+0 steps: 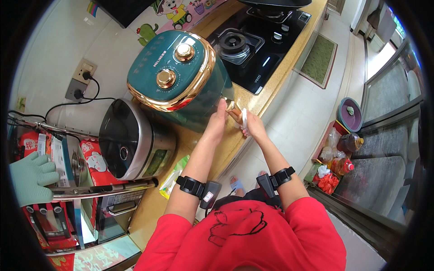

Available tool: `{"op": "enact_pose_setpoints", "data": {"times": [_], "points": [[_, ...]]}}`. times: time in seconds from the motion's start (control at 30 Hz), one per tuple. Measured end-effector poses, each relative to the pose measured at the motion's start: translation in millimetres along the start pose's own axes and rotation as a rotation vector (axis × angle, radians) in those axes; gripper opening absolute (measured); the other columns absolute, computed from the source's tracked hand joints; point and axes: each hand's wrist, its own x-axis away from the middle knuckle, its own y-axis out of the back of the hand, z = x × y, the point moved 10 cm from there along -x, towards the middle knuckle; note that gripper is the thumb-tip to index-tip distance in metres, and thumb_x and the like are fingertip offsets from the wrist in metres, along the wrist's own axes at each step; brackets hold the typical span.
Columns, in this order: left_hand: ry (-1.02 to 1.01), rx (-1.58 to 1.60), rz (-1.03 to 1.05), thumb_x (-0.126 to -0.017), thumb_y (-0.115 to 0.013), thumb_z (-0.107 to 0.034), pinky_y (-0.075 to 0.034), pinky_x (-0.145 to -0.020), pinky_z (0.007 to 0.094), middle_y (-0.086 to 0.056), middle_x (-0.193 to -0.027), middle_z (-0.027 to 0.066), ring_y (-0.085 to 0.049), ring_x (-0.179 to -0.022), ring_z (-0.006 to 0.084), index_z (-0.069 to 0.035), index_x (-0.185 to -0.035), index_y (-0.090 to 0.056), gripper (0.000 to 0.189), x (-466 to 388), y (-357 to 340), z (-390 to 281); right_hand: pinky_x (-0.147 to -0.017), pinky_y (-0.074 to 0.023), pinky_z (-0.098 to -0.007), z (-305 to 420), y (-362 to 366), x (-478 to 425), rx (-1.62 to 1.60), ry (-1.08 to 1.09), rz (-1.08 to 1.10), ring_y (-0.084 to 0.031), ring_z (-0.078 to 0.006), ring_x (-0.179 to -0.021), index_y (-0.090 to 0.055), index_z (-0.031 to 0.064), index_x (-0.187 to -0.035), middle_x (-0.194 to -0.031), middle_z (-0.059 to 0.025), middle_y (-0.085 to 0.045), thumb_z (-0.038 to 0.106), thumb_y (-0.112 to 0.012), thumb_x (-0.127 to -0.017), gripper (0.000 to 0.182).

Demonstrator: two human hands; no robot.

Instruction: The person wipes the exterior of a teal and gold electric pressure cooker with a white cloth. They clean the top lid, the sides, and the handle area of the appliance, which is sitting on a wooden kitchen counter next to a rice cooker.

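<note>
A dark-green Meling air fryer (169, 67) with gold trim and two gold knobs stands on the yellowish countertop (190, 149). Its gold handle (234, 111) sticks out from the front toward the counter's edge. My left hand (217, 120) grips the handle near its root, thumb on top; the other fingers are mostly hidden. A white wipe (244, 118) is in my right hand (253, 125), pressed around the handle's outer end. The fingers under the wipe show only in part.
A rice cooker (127, 145) stands left of the fryer, near a green-and-yellow packet (174, 176). Beyond the fryer is a black gas hob (254, 50) with a wok (278, 3). Cords run to a wall socket (81, 73). A silicone glove (34, 178) hangs by a metal rack (101, 189).
</note>
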Motion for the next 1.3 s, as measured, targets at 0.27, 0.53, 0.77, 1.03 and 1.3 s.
{"op": "enact_pose_setpoints", "data": {"times": [0.27,0.53,0.77,1.03,1.3], "points": [[-0.079,0.052,0.076,-0.086,-0.04,-0.06,-0.03,-0.092,0.0326,-0.052,-0.095,-0.0052,-0.044,-0.091,0.0092,-0.015,-0.1,-0.055,0.049,5.6,-11.6,-17.5,-0.07,-0.046,-0.0399,86.6,51.5,54.7,0.133,0.435,-0.451,-0.061,-0.0343,-0.081,-0.054,0.0009,-0.09,-0.084,-0.0212,-0.061,0.029,-0.052,-0.084,0.029],[-0.09,0.233,0.226,-0.092,-0.03,-0.051,-0.033,-0.096,0.0302,-0.048,-0.122,0.0047,-0.044,-0.112,0.0165,-0.005,-0.124,-0.042,0.057,-6.4,-18.2,-10.8,-0.061,-0.0455,-0.0423,152.7,-1.3,84.1,0.101,0.615,-0.357,-0.059,-0.0373,-0.072,-0.052,0.0075,-0.092,-0.076,-0.018,-0.061,0.033,-0.047,-0.089,0.026],[-0.128,0.193,0.259,-0.094,-0.024,-0.05,-0.034,-0.097,0.0312,-0.047,-0.124,0.0034,-0.044,-0.114,0.0163,-0.007,-0.125,-0.041,0.056,5.7,-26.8,-20.8,-0.058,-0.0426,-0.0512,141.4,-6.5,67.9,0.274,0.547,-0.517,-0.056,-0.0432,-0.068,-0.048,0.0069,-0.08,-0.071,-0.021,-0.059,0.034,-0.036,-0.092,0.032],[-0.05,0.124,0.238,-0.093,-0.024,-0.052,-0.034,-0.095,0.0315,-0.049,-0.121,0.0051,-0.045,-0.112,0.0166,-0.005,-0.123,-0.043,0.059,-8.9,-18.1,-5.4,-0.059,-0.0415,-0.052,114.9,0.8,56.5,0.291,0.502,-0.596,-0.055,-0.0434,-0.066,-0.051,0.0049,-0.081,-0.07,-0.023,-0.058,0.031,-0.036,-0.092,0.032],[-0.09,0.215,0.268,-0.093,-0.027,-0.052,-0.03,-0.101,0.0322,-0.045,-0.124,0.0081,-0.042,-0.117,0.0191,-0.003,-0.123,-0.042,0.06,-3.5,-23.6,-11.6,-0.061,-0.0416,-0.052,77.6,8.4,43.5,0.368,0.407,-0.63,-0.055,-0.0436,-0.068,-0.051,0.0042,-0.082,-0.072,-0.0228,-0.059,0.029,-0.034,-0.092,0.032]]}}
